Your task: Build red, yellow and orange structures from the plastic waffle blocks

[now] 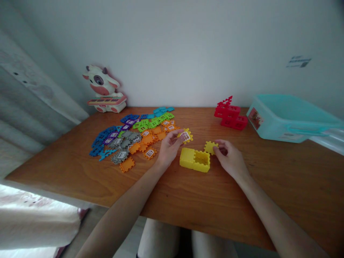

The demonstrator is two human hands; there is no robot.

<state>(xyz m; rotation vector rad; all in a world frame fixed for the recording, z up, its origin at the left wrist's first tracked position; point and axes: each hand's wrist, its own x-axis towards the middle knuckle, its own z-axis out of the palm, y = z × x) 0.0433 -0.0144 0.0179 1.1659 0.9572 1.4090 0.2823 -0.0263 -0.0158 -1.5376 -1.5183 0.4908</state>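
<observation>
1. Your left hand point(170, 147), at ten o'clock from the yellow box point(188, 162), pinches a yellow window tile point(188, 135) at eleven o'clock; your fingertips cover its left part.
2. Your right hand point(231, 157), at three o'clock, pinches a plain yellow tile point(209, 147) at two; its right edge is partly hidden.
3. The box's open right half has a dim bottom, hard to make out.
4. Toward ten, heaped coloured tiles point(147, 139) overlap, hiding one another.
5. Past two, the frame cuts off the turquoise bin point(276, 125).
</observation>
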